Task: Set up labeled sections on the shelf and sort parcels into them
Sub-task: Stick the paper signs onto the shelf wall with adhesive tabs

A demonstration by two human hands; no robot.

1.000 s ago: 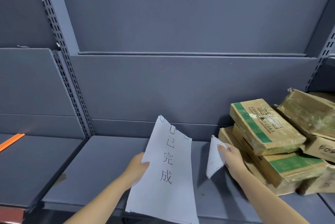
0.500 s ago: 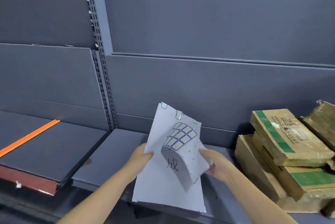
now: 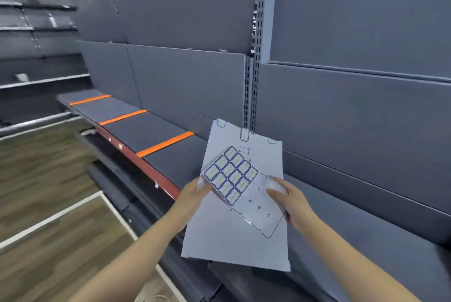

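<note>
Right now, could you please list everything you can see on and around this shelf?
shelf: one, grey with red front edge, on the left.
tape strips: three, orange, across the shelf.
slotted upright: one, grey, behind the papers.
floor: brown wood look, white line, lower left.
paper sheet: one, white, before the shelf.
label sheet: one, white with blue-edged labels, on the paper sheet.
left hand: holds the paper sheet's left edge.
right hand: grips the label sheet's right side.

The sticker sheet [image 3: 231, 174] covers the paper's [image 3: 234, 240] middle; the left hand's [image 3: 192, 194] fingers are hidden behind the paper. The far shelves [image 3: 36, 33] are blurred.
</note>
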